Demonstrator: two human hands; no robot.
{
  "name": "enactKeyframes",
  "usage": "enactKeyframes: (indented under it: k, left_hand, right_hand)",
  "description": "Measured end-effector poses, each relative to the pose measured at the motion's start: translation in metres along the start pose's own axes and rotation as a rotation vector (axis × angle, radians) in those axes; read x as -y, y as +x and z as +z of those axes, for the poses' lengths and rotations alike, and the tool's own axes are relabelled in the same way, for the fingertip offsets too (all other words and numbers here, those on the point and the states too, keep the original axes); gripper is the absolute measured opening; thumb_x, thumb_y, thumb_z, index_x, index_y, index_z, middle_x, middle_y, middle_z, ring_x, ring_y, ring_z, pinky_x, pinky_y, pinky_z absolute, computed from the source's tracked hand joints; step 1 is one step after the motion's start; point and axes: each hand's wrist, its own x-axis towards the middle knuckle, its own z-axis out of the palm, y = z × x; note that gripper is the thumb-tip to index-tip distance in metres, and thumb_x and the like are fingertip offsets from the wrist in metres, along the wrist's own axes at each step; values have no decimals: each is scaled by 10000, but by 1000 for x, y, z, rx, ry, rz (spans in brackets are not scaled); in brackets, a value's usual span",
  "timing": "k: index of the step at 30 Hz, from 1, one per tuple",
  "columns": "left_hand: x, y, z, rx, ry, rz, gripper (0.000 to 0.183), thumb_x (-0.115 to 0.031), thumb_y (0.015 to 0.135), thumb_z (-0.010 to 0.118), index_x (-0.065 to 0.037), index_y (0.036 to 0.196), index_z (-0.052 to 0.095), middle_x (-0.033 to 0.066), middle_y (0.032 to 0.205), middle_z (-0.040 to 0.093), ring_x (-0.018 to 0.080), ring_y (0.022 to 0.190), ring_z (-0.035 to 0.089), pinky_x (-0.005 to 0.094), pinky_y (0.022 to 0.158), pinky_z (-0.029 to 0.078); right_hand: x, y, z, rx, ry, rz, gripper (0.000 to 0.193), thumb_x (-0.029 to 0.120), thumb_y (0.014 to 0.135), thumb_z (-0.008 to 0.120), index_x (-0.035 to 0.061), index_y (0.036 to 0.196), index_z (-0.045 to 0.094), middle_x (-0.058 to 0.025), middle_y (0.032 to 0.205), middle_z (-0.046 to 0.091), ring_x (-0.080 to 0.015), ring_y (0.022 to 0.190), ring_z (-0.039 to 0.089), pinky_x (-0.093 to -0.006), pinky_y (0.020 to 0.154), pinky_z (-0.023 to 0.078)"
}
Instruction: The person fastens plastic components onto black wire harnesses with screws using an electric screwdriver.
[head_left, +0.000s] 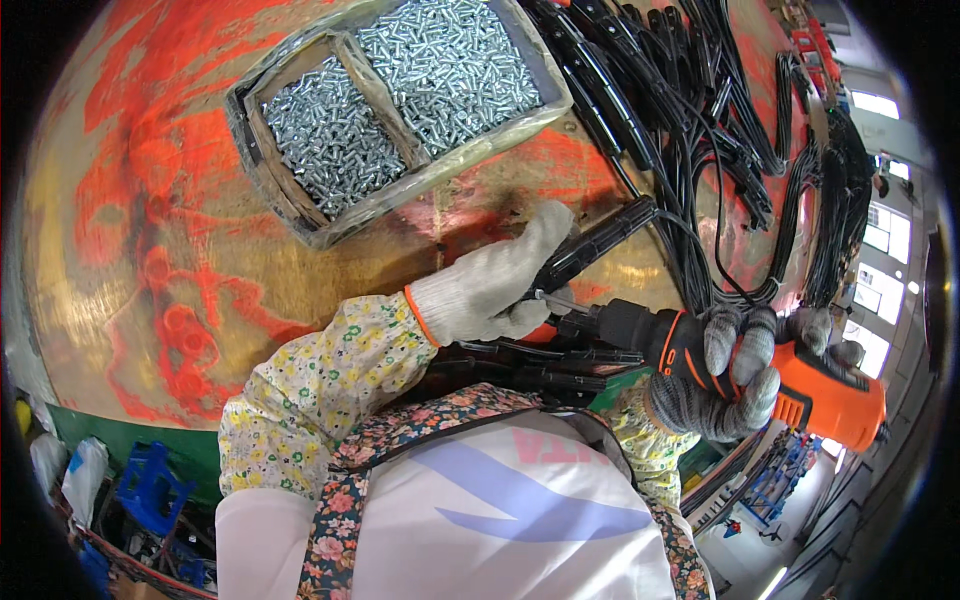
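My left hand (485, 285), in a pale knitted glove with an orange cuff, is closed round a long black plastic part (603, 237) with a cable at its far end. My right hand (735, 385), in a grey striped glove, grips an orange and black electric screwdriver (825, 398) held sideways. Its bit points left and meets the near end of the black part beside my left fingers. Whether a screw sits at the tip is hard to make out. More black parts (560, 372) lie just below, close to my apron.
A two-section wooden tray (462, 147) full of silver screws stands on the worn red-painted table (110, 250). Bundles of black cables (690, 200) with similar black parts cover its right side. A blue plastic stool (153, 488) is at lower left.
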Motion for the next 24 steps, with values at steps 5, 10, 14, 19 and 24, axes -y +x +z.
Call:
enactKeyframes:
  k: [5, 10, 14, 19, 24]
  left_hand:
    - [-3, -5, -2, 29, -80, -46, 684, -671, 873, 326, -115, 1254, 440, 15, 611, 443, 82, 402, 350, 222, 355, 282]
    - [-8, -11, -6, 61, -184, -103, 517, -541, 897, 454, -105, 1175, 465, 62, 713, 511, 106, 452, 380, 231, 390, 316]
    - [-2, -4, 0, 56, -232, -72, 565, -636, 866, 410, -114, 1064, 500, 79, 741, 532, 98, 448, 349, 225, 377, 268]
    - [18, 11, -6, 56, -339, -37, 673, -766, 831, 356, -138, 1007, 522, 82, 713, 520, 80, 424, 299, 213, 345, 210]
    - [58, 24, -8, -55, 1, 598, 781, -784, 836, 298, -221, 1346, 479, -4, 776, 494, 45, 505, 346, 162, 410, 275]
  right_hand:
    - [22, -22, 4, 39, -74, 183, 509, -17, 806, 675, 135, 1217, 416, -50, 734, 514, -142, 529, 449, -320, 523, 484]
    - [9, -25, 5, 73, -215, 166, 576, 66, 810, 717, 178, 1280, 404, -12, 605, 470, -135, 469, 412, -290, 454, 406]
    - [0, -26, 7, 185, -175, 109, 518, 32, 814, 631, 110, 1284, 430, 5, 596, 435, -92, 471, 374, -239, 468, 408]
    - [-22, -15, -9, 515, 228, 184, 409, 5, 866, 550, 96, 1251, 445, 49, 544, 372, -77, 440, 315, -250, 489, 379]
    - [17, -39, -31, 269, -124, 312, 344, 77, 857, 586, 98, 1178, 465, 52, 685, 429, -78, 572, 369, -265, 578, 391]
